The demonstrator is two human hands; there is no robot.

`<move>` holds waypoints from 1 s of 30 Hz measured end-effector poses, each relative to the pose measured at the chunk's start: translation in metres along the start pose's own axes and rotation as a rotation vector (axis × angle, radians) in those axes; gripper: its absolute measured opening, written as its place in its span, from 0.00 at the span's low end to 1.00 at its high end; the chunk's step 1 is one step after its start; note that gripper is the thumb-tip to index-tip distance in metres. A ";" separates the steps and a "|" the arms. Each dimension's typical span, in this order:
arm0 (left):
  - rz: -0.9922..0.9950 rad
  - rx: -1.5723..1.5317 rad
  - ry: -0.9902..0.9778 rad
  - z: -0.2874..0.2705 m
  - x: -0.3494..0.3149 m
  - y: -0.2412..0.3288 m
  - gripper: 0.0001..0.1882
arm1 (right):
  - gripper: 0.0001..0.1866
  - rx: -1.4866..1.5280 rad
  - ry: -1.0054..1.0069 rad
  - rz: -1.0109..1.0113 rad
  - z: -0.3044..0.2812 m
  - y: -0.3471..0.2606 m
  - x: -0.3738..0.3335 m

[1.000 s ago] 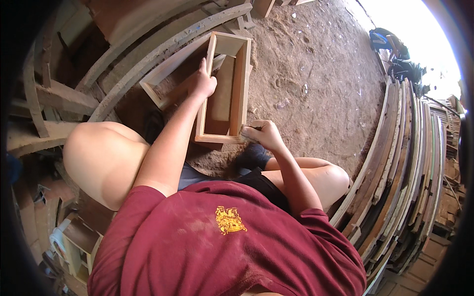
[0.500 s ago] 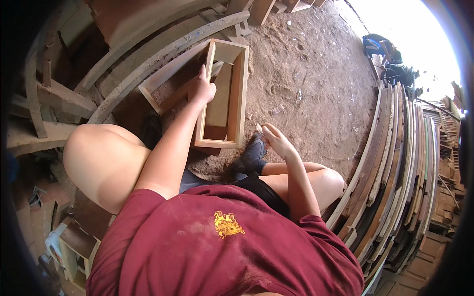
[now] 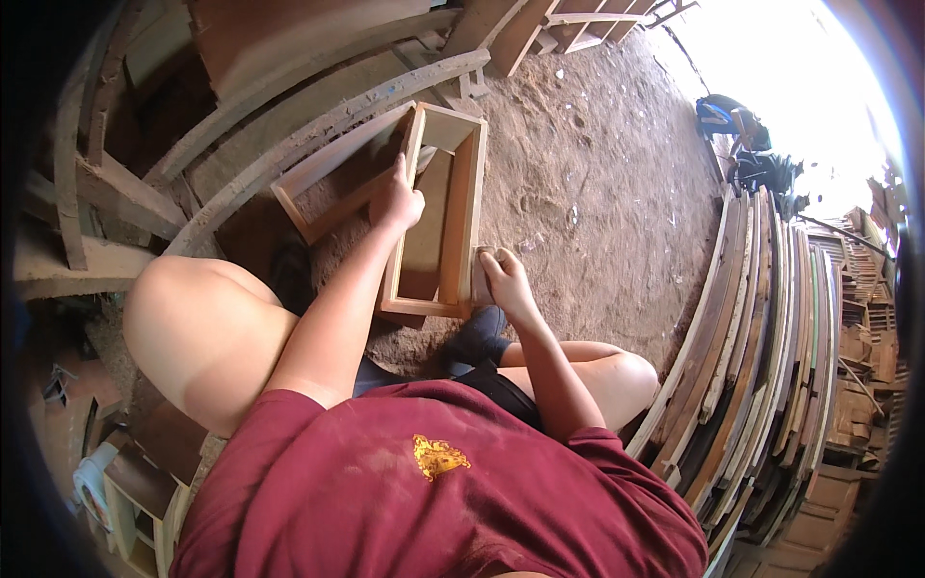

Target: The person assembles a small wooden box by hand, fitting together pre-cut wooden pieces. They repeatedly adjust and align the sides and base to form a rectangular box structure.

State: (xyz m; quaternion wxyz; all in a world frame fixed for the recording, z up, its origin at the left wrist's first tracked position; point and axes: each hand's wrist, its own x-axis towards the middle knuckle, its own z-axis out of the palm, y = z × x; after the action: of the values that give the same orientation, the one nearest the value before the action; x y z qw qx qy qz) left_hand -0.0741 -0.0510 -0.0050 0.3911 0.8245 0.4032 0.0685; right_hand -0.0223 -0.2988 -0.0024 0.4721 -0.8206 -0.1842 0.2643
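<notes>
A rectangular wooden box (image 3: 471, 217), like an open drawer or small cabinet frame, stands tilted in front of me, its hollow side facing up. My left hand (image 3: 395, 200) grips its left rim, thumb on top and index finger stretched along the edge. Beside the box's right wall, near its lower corner, my right hand (image 3: 508, 285) is closed around a thin folded piece of what looks like sandpaper (image 3: 480, 281). Fingers and box partly hide that piece. Left of the box lies a second wooden frame (image 3: 313, 222), partly behind my left hand.
Long stacked boards (image 3: 761, 337) line the right side. Curved timber beams (image 3: 337, 120) and framing run along the left. Wooden frames (image 3: 578, 24) stand at the far end of the sandy dirt floor (image 3: 597, 183). A blue and black bundle (image 3: 727, 116) sits at the far right.
My right hand has moved left and slightly up, bringing the folded piece against or close beside the box's right wall. My left hand keeps its hold on the rim.
</notes>
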 end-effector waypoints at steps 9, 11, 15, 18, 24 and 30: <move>0.016 -0.048 0.025 0.006 0.002 -0.006 0.41 | 0.21 -0.356 0.199 0.064 0.028 -0.027 0.017; 0.011 -0.044 0.005 0.002 0.000 -0.004 0.41 | 0.22 -0.383 0.212 0.066 0.028 -0.031 0.031; 0.041 -0.071 0.052 0.010 0.005 -0.013 0.41 | 0.23 -0.346 0.260 0.014 0.033 -0.041 0.069; 0.045 -0.007 0.042 0.006 0.003 -0.009 0.40 | 0.25 -0.377 0.242 0.051 0.034 -0.053 0.110; 0.002 -0.029 -0.001 0.003 0.006 -0.006 0.41 | 0.30 -0.447 0.314 0.143 0.041 -0.072 0.208; 0.020 -0.053 -0.016 0.008 0.007 -0.006 0.42 | 0.31 -0.534 0.268 0.047 0.027 -0.041 0.288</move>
State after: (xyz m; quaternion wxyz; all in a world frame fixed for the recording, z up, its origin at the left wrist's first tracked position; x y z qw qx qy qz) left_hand -0.0696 -0.0479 -0.0161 0.4154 0.8183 0.3898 0.0764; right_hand 0.1868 -0.1015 -0.0523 0.2535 -0.9473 -0.1640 0.1069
